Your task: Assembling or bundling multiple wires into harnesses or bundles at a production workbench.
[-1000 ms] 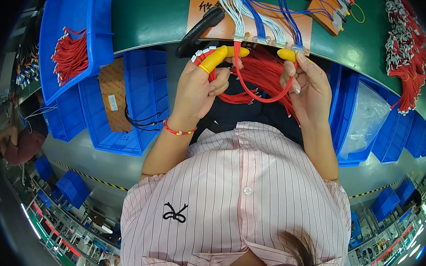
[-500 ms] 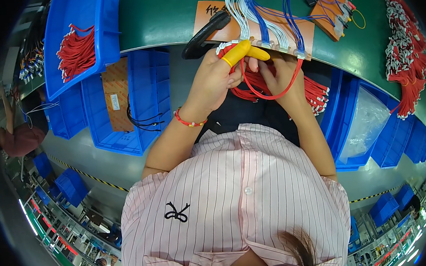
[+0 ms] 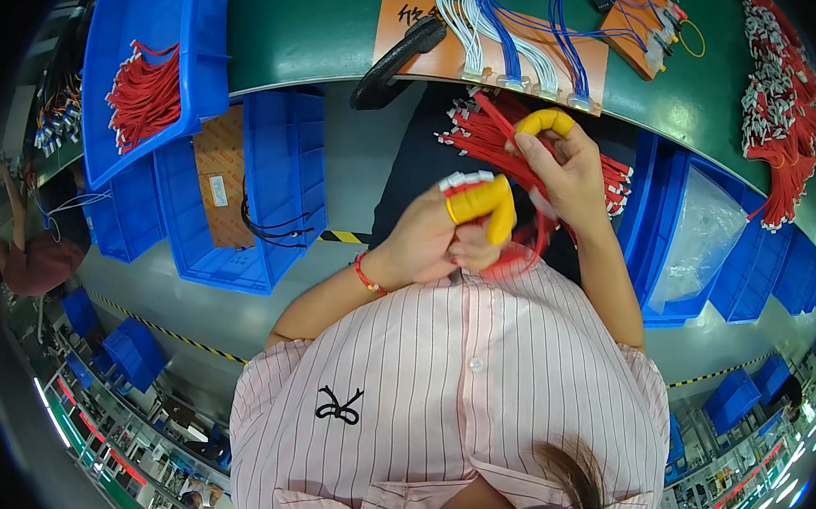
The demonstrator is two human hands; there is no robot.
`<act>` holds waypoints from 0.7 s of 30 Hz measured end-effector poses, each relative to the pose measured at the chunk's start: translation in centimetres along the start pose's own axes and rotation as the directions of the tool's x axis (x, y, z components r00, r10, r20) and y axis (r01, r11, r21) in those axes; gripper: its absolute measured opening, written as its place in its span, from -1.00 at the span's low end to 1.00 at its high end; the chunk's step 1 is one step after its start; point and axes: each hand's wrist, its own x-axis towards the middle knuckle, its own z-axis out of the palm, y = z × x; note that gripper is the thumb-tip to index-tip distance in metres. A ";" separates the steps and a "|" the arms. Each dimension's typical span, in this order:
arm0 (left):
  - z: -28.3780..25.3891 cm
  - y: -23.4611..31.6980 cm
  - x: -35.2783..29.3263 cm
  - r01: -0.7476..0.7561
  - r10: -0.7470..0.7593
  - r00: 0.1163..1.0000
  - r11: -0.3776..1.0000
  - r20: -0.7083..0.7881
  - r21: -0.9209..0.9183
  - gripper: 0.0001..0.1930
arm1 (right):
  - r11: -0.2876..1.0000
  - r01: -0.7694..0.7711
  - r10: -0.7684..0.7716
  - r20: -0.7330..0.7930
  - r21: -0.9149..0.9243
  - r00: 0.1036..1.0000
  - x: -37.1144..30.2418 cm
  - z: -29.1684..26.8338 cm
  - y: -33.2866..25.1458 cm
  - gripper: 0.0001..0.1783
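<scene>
In front of my chest, my left hand point(image 3: 440, 233) is closed around several red cables, whose white connectors point(image 3: 466, 180) stick out above the fingers. Yellow finger cots cover some of its fingertips. To its right, my right hand point(image 3: 568, 172), also with yellow finger cots, pinches a red cable; a blurred loop of red hangs between both hands. Behind them, over my lap, lies a bundle of red cables point(image 3: 485, 136) with white ends. An orange test board point(image 3: 403, 42) sits at the table edge, with white wires point(image 3: 458, 24) and blue wires point(image 3: 563, 36) running into its clear connectors.
A black handle-like piece point(image 3: 399, 63) lies across the board's left corner. Red cables fill part of a blue bin point(image 3: 202, 80) at left; more blue bins point(image 3: 210, 259) stand below. A smaller orange block point(image 3: 629, 31) and a red cable pile point(image 3: 782, 124) occupy the green table point(image 3: 317, 34).
Both hands have left the board's edge. My left hand came down toward my chest with the red cables; my right hand moved slightly right, and the cable loop is off the connectors.
</scene>
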 end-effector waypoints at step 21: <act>-0.4 3.2 3.8 -0.471 0.710 0.679 0.616 -0.186 0.631 -0.74 | 0.931 -0.085 0.090 0.004 0.354 0.996 -4.0 -6.7 -3.4 -0.80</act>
